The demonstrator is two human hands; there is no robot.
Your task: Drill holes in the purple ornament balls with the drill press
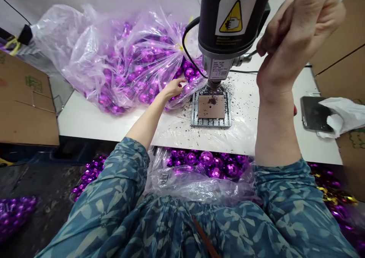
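My left hand (pixel 173 88) reaches to the mouth of a clear plastic bag (pixel 142 56) full of shiny purple balls (pixel 189 72). Its fingers are slightly bent and apart, with nothing visible between them. High on the right, my right hand (pixel 302 34) is closed round the handle of a black drill press (pixel 230 18), whose lever (pixel 251 54) runs into my fist. Below the drill head, a brown block (pixel 218 106) with a small hole lies on the slotted metal base (pixel 194 115). Dark shavings are scattered on the block and around the base.
An open bag of purple balls (pixel 205 158) is in front of my lap, below the edge of the white table (pixel 242 138). A phone (pixel 313 113) and white tissue (pixel 346 113) lie at the right. Cardboard boxes (pixel 25 98) stand on both sides.
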